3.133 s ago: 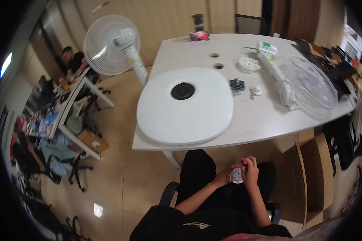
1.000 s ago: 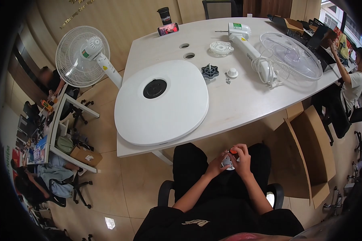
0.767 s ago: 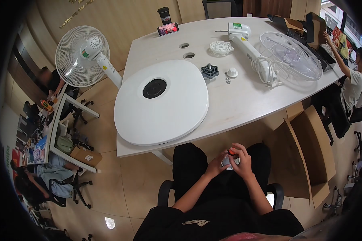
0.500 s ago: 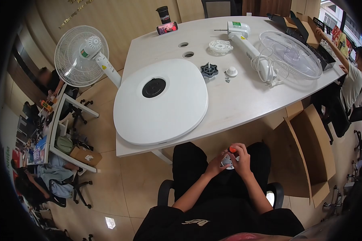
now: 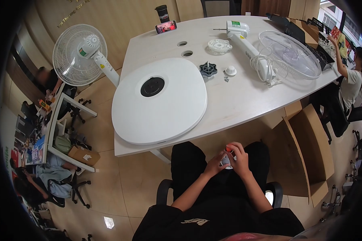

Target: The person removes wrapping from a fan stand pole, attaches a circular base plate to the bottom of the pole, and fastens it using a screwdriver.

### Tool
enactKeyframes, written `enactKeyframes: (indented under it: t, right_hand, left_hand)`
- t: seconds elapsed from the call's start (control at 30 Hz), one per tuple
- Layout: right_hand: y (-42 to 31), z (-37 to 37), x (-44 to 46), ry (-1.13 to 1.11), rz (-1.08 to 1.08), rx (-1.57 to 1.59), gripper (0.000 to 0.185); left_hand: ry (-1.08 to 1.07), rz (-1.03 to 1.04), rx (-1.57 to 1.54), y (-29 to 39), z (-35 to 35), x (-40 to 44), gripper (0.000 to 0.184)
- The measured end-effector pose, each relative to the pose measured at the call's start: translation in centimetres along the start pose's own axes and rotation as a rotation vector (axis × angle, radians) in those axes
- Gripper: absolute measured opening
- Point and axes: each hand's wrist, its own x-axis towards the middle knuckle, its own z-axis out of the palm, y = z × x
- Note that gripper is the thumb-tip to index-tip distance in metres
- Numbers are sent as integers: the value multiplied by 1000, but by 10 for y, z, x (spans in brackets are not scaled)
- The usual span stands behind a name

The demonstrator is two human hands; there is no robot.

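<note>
Over my lap, my left hand [image 5: 216, 166] is closed around a small white-and-grey plastic part [image 5: 228, 161], partly hidden by the fingers. My right hand [image 5: 239, 160] grips an orange-red, screwdriver-like handle [image 5: 229, 148] from above, right over that part. The shaft and tip cannot be seen. On the table ahead lie a large white fan base [image 5: 177, 102], a dark star-shaped knob [image 5: 208, 69], a small white knob [image 5: 230, 71] with tiny metal pieces [image 5: 226, 79] beside it, and a round white plastic piece [image 5: 219, 46].
A fan motor on its neck [image 5: 249, 50] with coiled cord and a fan grille [image 5: 289, 54] lie on the table [image 5: 229, 110]. An open cardboard box [image 5: 299, 156] stands at my right. An assembled fan [image 5: 80, 54] is at left. A co-worker [image 5: 352, 80] sits at right.
My right-hand fingers have shifted slightly around the orange-red handle, and less of its dark part shows. The co-worker's raised arm at the right has moved.
</note>
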Motion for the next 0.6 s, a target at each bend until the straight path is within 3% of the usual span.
enactKeyframes:
  t: [0.1, 0.4, 0.6]
  right_hand:
    - [11, 10, -6, 48, 84, -17, 35]
    - [7, 2, -1, 47, -33, 33, 33]
    - [12, 12, -6, 102, 74, 35, 33]
  left_hand:
    - [35, 35, 24, 5, -3, -1, 76]
    - [37, 34, -10, 7, -5, 0, 74]
    - [66, 58, 30, 6, -4, -3, 77]
